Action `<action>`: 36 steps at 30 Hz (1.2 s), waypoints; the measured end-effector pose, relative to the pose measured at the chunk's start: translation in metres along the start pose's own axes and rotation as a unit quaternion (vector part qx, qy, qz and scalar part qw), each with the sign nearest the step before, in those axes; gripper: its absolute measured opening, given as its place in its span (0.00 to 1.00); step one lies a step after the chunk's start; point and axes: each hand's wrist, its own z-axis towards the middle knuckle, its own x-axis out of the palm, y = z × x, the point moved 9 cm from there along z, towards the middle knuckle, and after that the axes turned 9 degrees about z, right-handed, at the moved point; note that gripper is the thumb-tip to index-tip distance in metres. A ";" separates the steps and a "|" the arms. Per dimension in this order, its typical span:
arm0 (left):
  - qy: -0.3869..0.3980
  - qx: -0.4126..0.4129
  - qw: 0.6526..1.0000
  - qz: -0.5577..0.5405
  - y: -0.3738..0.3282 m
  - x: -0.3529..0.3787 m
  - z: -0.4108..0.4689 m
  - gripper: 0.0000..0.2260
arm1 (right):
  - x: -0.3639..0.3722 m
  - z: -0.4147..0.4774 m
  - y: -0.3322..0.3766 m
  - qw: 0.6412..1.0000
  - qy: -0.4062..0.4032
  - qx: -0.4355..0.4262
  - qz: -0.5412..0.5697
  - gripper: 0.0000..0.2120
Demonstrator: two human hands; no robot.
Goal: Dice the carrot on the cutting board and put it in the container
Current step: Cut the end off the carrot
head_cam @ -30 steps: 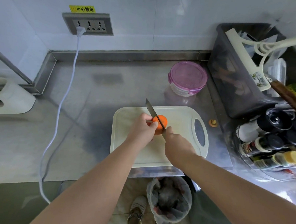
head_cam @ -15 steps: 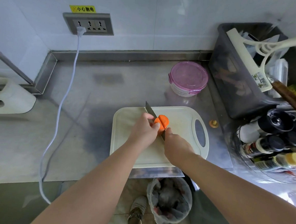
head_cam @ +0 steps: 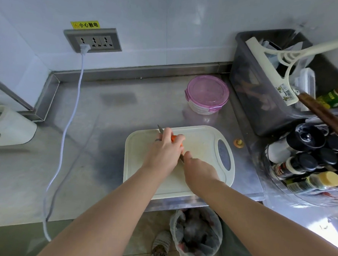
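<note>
The carrot (head_cam: 174, 138) lies on the white board (head_cam: 202, 147), toward its far edge. Only a sliver of orange shows, because the left hand (head_cam: 164, 153) is arched over it with its fingers (head_cam: 180, 137) curled down, holding it to the board. The right hand (head_cam: 199, 172) sits just behind, wrapped round the handle of the knife (head_cam: 160, 129). The handle itself is hidden in the fist. The blade runs forward under the left hand, and its tip pokes out past the knuckles at the board's back edge.

The board rests on the steel bench (head_cam: 105, 128), near the front lip. Beyond it, well apart, stands the round container (head_cam: 207, 92) with its pink lid on. A small stub (head_cam: 239, 142) lies on the bench just right of the board. Further right are a grey tub (head_cam: 250, 89) and a cluster of bottles (head_cam: 303, 164). A white cord (head_cam: 72, 111) trails from the wall socket (head_cam: 92, 40) across the bench. On the floor below stands a lined bin (head_cam: 196, 233).
</note>
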 end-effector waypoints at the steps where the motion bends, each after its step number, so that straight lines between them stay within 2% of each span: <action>1: -0.008 -0.006 1.000 -0.004 0.005 0.002 -0.001 0.14 | -0.001 -0.002 -0.001 1.000 -0.004 -0.007 -0.022 0.24; 5: -0.007 -0.079 0.992 -0.096 0.027 0.010 -0.007 0.13 | -0.002 -0.010 -0.008 0.996 -0.005 -0.024 -0.088 0.30; 8: -0.033 -0.136 0.970 -0.201 0.040 0.007 -0.012 0.13 | -0.001 -0.017 -0.017 0.992 -0.008 -0.029 -0.119 0.32; 13: -0.029 -0.190 0.934 -0.301 0.044 0.012 -0.018 0.14 | -0.011 -0.028 -0.030 0.993 -0.024 -0.023 -0.111 0.25; 16: -0.030 -0.245 0.899 -0.362 0.055 0.023 -0.019 0.14 | -0.019 -0.034 -0.035 0.990 -0.035 -0.019 -0.132 0.24; 19: -0.039 -0.309 0.850 -0.426 0.074 0.033 -0.022 0.14 | -0.025 -0.039 -0.050 0.989 -0.043 0.000 -0.138 0.23; 22: -0.050 -0.342 0.821 -0.454 0.083 0.035 -0.027 0.14 | -0.031 -0.039 -0.070 0.992 -0.074 0.030 -0.097 0.25; 24: -0.035 -0.338 0.826 -0.449 0.081 0.041 -0.031 0.13 | -0.035 -0.035 -0.077 0.992 -0.107 0.046 -0.048 0.26; 27: -0.005 -0.312 0.856 -0.411 0.074 0.051 -0.038 0.12 | -0.036 -0.025 -0.079 0.988 -0.131 0.081 0.008 0.21; 32: 0.017 -0.242 0.922 -0.300 0.068 0.044 -0.047 0.16 | -0.025 -0.010 -0.066 0.986 -0.104 0.093 0.092 0.10; 36: 0.044 -0.218 0.937 -0.269 0.074 0.047 -0.039 0.16 | -0.024 -0.009 -0.063 0.984 -0.099 0.087 0.122 0.09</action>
